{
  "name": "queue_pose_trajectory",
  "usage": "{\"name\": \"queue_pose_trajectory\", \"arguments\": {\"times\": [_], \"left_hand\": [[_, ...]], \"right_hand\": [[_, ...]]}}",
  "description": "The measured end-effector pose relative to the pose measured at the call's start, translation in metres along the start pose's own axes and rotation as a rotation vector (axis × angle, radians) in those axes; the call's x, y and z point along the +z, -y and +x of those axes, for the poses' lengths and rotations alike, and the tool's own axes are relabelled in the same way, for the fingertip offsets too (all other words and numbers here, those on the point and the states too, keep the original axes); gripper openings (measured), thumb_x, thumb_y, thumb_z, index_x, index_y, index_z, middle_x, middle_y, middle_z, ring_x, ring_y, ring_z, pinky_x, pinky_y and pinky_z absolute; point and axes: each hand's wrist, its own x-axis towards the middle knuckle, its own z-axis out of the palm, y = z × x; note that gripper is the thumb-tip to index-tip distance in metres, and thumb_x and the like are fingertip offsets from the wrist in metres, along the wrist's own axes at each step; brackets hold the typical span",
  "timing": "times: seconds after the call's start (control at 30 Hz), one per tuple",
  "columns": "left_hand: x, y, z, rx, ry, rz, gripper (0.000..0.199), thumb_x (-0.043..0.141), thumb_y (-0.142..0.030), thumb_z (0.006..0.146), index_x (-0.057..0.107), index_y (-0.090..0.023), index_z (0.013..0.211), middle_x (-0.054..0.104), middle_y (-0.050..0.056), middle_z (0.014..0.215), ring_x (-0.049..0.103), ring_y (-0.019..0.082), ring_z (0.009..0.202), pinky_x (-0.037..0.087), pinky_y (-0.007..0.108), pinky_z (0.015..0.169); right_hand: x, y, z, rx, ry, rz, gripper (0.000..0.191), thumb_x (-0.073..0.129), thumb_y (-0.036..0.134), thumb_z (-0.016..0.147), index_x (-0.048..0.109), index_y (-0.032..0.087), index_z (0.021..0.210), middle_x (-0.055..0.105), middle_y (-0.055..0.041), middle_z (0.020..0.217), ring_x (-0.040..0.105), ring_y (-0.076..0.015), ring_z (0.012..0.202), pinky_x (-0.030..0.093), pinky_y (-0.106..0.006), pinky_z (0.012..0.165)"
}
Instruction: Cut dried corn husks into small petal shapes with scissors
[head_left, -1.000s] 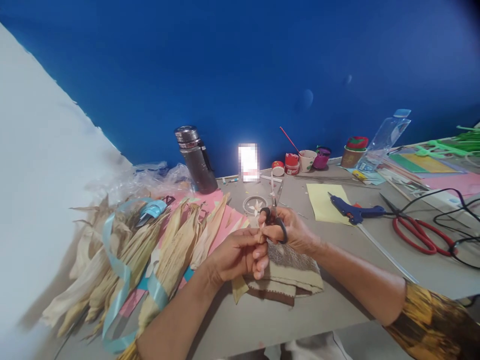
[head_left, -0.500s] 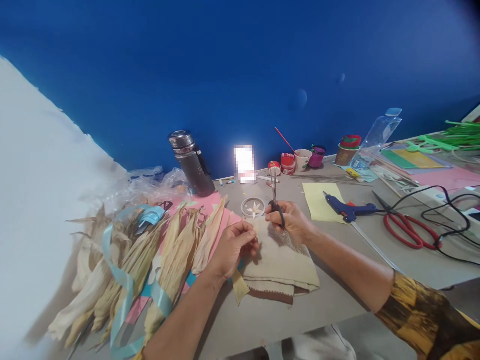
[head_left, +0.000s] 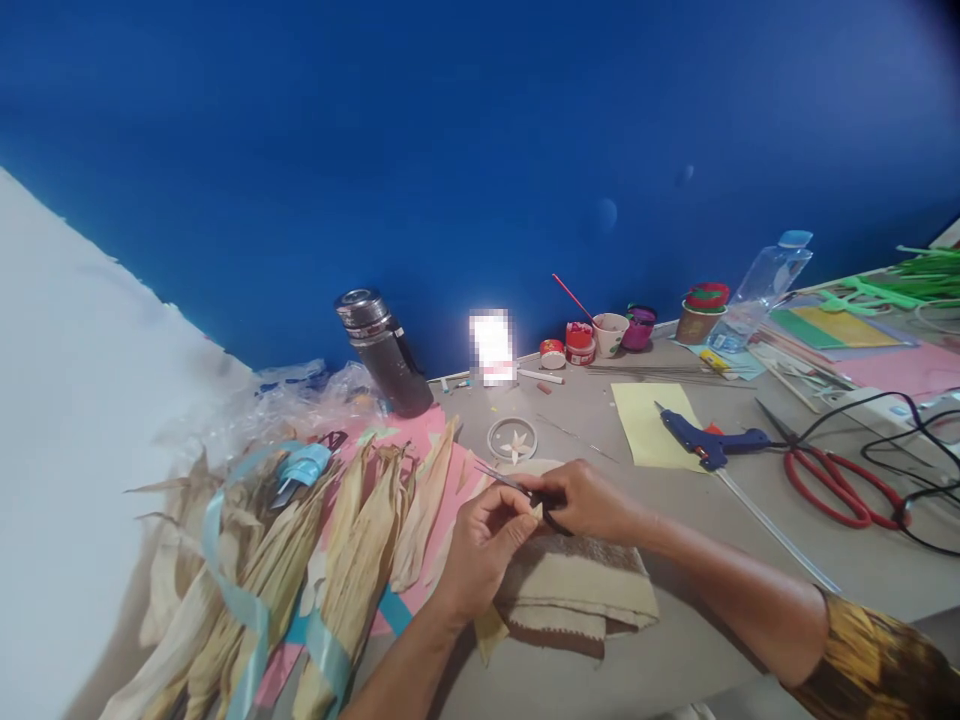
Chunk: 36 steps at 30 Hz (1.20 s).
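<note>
With the small pale piece [head_left: 537, 511] as the hub of the clock, the left forearm comes in from between seven and eight o'clock, and the left hand [head_left: 480, 545] is bent inward, its thumb and forefinger pinching that piece between their tips. The right forearm reaches in from four o'clock, back of the hand uppermost, and the right hand [head_left: 583, 500] is curled round the black handles of the small scissors [head_left: 510, 482] — their blades point to ten o'clock, passing above the left fingers. The two hands are close together, the piece between them, over a folded beige cloth [head_left: 592, 590]; whether the blades touch the piece I cannot tell. At twelve o'clock a star-shaped flower [head_left: 517, 446] lies at a pale ring [head_left: 490, 440]. Dried husks [head_left: 360, 560] spread around nine o'clock — a blue glue gun [head_left: 712, 440] lies toward two, red-handled scissors [head_left: 829, 485] at three.
</note>
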Motion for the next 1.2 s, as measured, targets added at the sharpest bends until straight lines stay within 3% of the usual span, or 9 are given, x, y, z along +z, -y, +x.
{"name": "queue_pose_trajectory", "arguments": {"times": [0.2,0.33,0.4,0.47,0.53,0.6,0.9,1.1,1.2], "left_hand": [[-0.003,0.004,0.002,0.039,0.047,-0.080,0.017,0.076,-0.027,0.075,0.065,-0.017,0.068,0.060,0.007,0.096,0.057,0.018,0.085,0.045,0.030,0.082],[-0.003,0.008,0.003,0.063,0.027,-0.074,0.017,0.076,-0.026,0.077,0.064,-0.017,0.068,0.060,0.006,0.093,0.057,0.018,0.091,0.043,0.029,0.087],[-0.003,0.008,0.003,0.042,-0.042,-0.092,0.019,0.076,-0.027,0.076,0.063,-0.017,0.069,0.062,0.006,0.098,0.056,0.017,0.090,0.043,0.027,0.084],[-0.005,0.008,0.005,0.017,-0.143,-0.145,0.020,0.077,-0.028,0.075,0.061,-0.017,0.069,0.062,0.005,0.099,0.056,0.015,0.085,0.044,0.025,0.078],[-0.006,0.007,0.007,0.018,-0.222,-0.249,0.021,0.078,-0.029,0.074,0.061,-0.017,0.071,0.060,0.002,0.087,0.054,0.012,0.074,0.043,0.023,0.068],[-0.008,0.004,0.008,0.034,-0.243,-0.360,0.021,0.077,-0.030,0.075,0.060,-0.018,0.072,0.055,-0.002,0.071,0.051,0.010,0.065,0.041,0.022,0.062],[-0.007,-0.012,0.003,0.085,-0.332,-0.428,0.016,0.072,-0.024,0.078,0.059,-0.017,0.072,0.063,0.000,0.073,0.056,0.010,0.065,0.045,0.022,0.064],[-0.006,-0.014,0.002,0.052,-0.361,-0.346,0.021,0.074,-0.028,0.076,0.056,-0.017,0.072,0.070,0.005,0.080,0.064,0.014,0.069,0.050,0.025,0.063],[-0.008,-0.013,0.002,0.046,-0.359,-0.290,0.024,0.073,-0.030,0.077,0.054,-0.017,0.071,0.072,0.006,0.079,0.064,0.014,0.060,0.048,0.025,0.056]], "right_hand": [[-0.014,-0.002,0.004,0.064,0.219,0.129,0.031,0.079,0.043,0.060,0.066,0.015,0.067,0.041,0.0071,0.057,0.034,-0.0085,0.057,0.026,-0.020,0.049],[-0.020,-0.005,0.006,0.016,0.352,0.202,0.024,0.077,0.034,0.063,0.066,0.015,0.073,0.045,0.0077,0.059,0.038,-0.0082,0.057,0.028,-0.019,0.049],[-0.018,-0.009,0.008,0.005,0.305,0.249,0.015,0.071,0.027,0.066,0.065,0.014,0.071,0.045,0.0075,0.058,0.038,-0.0078,0.056,0.027,-0.019,0.049],[-0.014,-0.014,0.012,0.024,0.152,0.352,0.012,0.068,0.024,0.066,0.066,0.014,0.073,0.048,0.0066,0.059,0.040,-0.0076,0.055,0.028,-0.019,0.049],[-0.012,-0.018,0.014,0.060,0.007,0.479,0.021,0.068,0.027,0.067,0.068,0.014,0.083,0.056,0.0035,0.065,0.046,-0.0087,0.058,0.033,-0.019,0.052],[-0.010,-0.019,0.015,0.088,-0.049,0.596,0.034,0.074,0.035,0.066,0.067,0.014,0.092,0.062,-0.0005,0.073,0.050,-0.0098,0.059,0.036,-0.020,0.053],[0.019,0.003,-0.002,0.071,0.197,0.690,0.050,0.080,0.058,0.064,0.060,0.013,0.075,0.050,0.0030,0.060,0.038,-0.0075,0.054,0.026,-0.020,0.048],[0.028,-0.007,-0.001,0.038,0.160,0.770,0.059,0.078,0.068,0.061,0.057,0.013,0.073,0.043,0.0056,0.056,0.029,-0.0057,0.050,0.017,-0.022,0.045],[0.027,-0.006,0.000,0.045,0.154,0.793,0.058,0.077,0.067,0.063,0.057,0.013,0.074,0.044,0.0053,0.056,0.029,-0.0059,0.049,0.018,-0.022,0.045]]}}
